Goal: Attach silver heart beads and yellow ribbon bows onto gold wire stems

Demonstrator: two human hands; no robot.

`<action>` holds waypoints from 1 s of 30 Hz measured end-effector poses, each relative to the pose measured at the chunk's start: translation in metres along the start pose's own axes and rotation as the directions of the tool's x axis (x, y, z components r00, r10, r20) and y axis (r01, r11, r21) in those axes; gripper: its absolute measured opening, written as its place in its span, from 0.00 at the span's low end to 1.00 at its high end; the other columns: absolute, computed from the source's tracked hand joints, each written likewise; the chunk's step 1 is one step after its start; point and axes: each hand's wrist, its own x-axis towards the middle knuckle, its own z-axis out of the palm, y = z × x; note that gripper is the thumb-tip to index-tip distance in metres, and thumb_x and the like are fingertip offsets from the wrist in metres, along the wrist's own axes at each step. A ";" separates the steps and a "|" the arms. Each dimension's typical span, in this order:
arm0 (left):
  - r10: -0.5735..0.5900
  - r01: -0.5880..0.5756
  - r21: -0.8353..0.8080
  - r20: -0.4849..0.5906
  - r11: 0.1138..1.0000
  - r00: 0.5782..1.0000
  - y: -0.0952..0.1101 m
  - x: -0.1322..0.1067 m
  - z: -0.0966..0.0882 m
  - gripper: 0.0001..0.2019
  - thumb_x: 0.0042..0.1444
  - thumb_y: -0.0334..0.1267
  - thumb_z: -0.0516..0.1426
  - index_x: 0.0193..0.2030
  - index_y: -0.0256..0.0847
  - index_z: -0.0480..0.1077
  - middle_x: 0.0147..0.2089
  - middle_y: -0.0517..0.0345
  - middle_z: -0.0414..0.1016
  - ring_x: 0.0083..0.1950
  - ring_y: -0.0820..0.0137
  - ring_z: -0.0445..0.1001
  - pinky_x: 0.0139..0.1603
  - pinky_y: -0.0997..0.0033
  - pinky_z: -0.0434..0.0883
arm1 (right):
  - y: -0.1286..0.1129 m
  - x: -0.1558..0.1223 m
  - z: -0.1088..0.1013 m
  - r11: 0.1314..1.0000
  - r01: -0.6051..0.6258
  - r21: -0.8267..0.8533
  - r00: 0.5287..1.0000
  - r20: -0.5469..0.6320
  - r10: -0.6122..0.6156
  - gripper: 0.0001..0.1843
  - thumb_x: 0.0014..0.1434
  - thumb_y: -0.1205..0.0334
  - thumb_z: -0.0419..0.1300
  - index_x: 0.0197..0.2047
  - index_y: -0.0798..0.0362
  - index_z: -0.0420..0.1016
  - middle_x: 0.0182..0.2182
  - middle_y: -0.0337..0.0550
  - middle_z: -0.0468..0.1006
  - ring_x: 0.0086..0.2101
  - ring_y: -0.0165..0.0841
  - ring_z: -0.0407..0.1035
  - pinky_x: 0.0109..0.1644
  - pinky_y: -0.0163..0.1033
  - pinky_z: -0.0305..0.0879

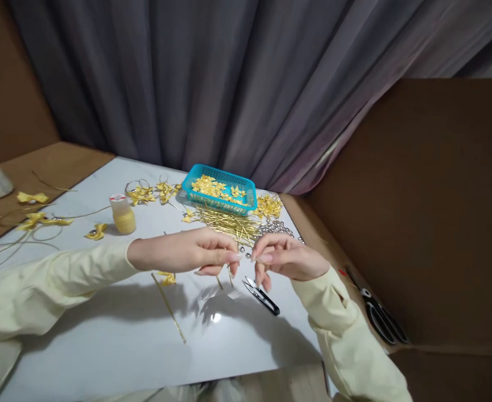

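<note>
My left hand [204,251] is closed in a pinch over the middle of the white table [229,352]. Two ends of a gold twist tie [230,276] poke out below its fingers. Facing it a little to the right, my right hand [290,257] also pinches thumb against finger; whatever lies between them is too small to make out. Two silver beads [242,249] show in the gap between the hands. Black-handled thread snips [263,297] lie under the right hand. Another gold twist tie [168,307] rests on the table, near a yellow bow [167,278] partly hidden by my left arm.
A blue basket [251,200] of yellow bows stands at the back, with loose gold ties [225,220], silver beads [275,228] and yellow bows [269,206] around it. At left are a small yellow bottle [123,216] and wired bows [32,220]. Scissors [380,318] lie far right.
</note>
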 end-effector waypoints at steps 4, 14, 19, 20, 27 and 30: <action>-0.034 0.034 -0.016 -0.018 0.999 0.999 -0.011 -0.013 -0.002 0.16 0.65 0.50 0.50 0.37 0.38 0.66 0.19 0.70 0.55 0.22 0.77 0.52 0.24 0.76 0.52 | 0.016 0.019 -0.003 0.990 -0.022 0.140 0.997 0.076 0.012 0.12 0.54 0.62 0.68 0.40 0.56 0.73 0.26 0.43 0.83 0.23 0.32 0.78 0.27 0.33 0.72; -0.102 0.110 -0.263 0.047 0.959 0.994 -0.022 -0.015 -0.014 0.16 0.66 0.49 0.50 0.40 0.38 0.68 0.19 0.70 0.57 0.21 0.77 0.53 0.25 0.76 0.55 | 0.033 0.043 -0.012 0.941 -0.147 0.306 0.981 0.168 0.098 0.16 0.47 0.54 0.70 0.30 0.60 0.76 0.24 0.48 0.82 0.22 0.35 0.77 0.23 0.34 0.70; -0.133 0.113 -0.370 -0.029 0.922 0.991 -0.029 -0.016 -0.019 0.17 0.65 0.52 0.50 0.37 0.39 0.65 0.20 0.69 0.59 0.20 0.77 0.53 0.25 0.74 0.52 | 0.022 0.057 -0.019 0.925 -0.196 0.326 0.980 0.090 0.176 0.28 0.46 0.40 0.68 0.34 0.59 0.78 0.30 0.52 0.83 0.27 0.35 0.79 0.29 0.34 0.73; -0.137 0.109 -0.387 -0.046 0.916 0.990 -0.029 -0.018 -0.019 0.16 0.65 0.51 0.50 0.37 0.39 0.64 0.20 0.69 0.60 0.21 0.77 0.53 0.25 0.73 0.52 | 0.019 0.060 -0.019 0.926 -0.190 0.326 0.982 0.086 0.171 0.28 0.45 0.38 0.68 0.35 0.58 0.79 0.31 0.52 0.84 0.28 0.35 0.79 0.31 0.34 0.73; -0.151 0.131 -0.402 -0.018 0.906 0.988 -0.031 -0.042 -0.023 0.15 0.65 0.50 0.50 0.42 0.40 0.67 0.19 0.69 0.61 0.21 0.77 0.56 0.26 0.74 0.54 | 0.015 0.075 0.007 0.946 -0.057 0.320 0.996 -0.042 0.075 0.08 0.50 0.59 0.71 0.34 0.53 0.83 0.27 0.45 0.83 0.25 0.29 0.78 0.26 0.28 0.70; -0.223 0.211 -0.220 -0.032 0.952 0.974 -0.019 -0.063 -0.037 0.16 0.66 0.49 0.49 0.42 0.39 0.69 0.26 0.63 0.70 0.27 0.75 0.64 0.30 0.75 0.62 | 0.024 0.074 0.022 0.943 0.053 0.329 0.988 -0.156 -0.001 0.07 0.53 0.59 0.70 0.34 0.52 0.84 0.22 0.42 0.81 0.21 0.25 0.73 0.25 0.26 0.67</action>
